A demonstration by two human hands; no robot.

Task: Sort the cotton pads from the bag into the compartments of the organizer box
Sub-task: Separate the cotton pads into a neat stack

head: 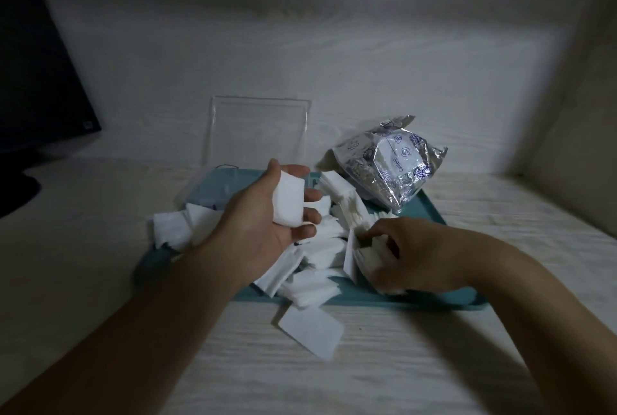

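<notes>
One square white cotton pad (312, 331) lay loose on the pale worktop (434, 364), just off the teal tray (430, 302). Right hand (400, 256) pinched pads from the heap (320, 247); left hand (267, 214) cradled a white stack (288, 197). Beyond sat the crumpled silver foil bag (390, 161) and the clear plastic organizer box (258, 132).

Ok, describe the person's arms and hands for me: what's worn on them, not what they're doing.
Both forearms are bare up to the bottom edge of the picture, with no sleeves in view. The left hand and the right hand wear no gloves. No watch, bracelet or ring shows on either wrist or on the visible fingers. The light is dim, so fine marks cannot be made out.
</notes>
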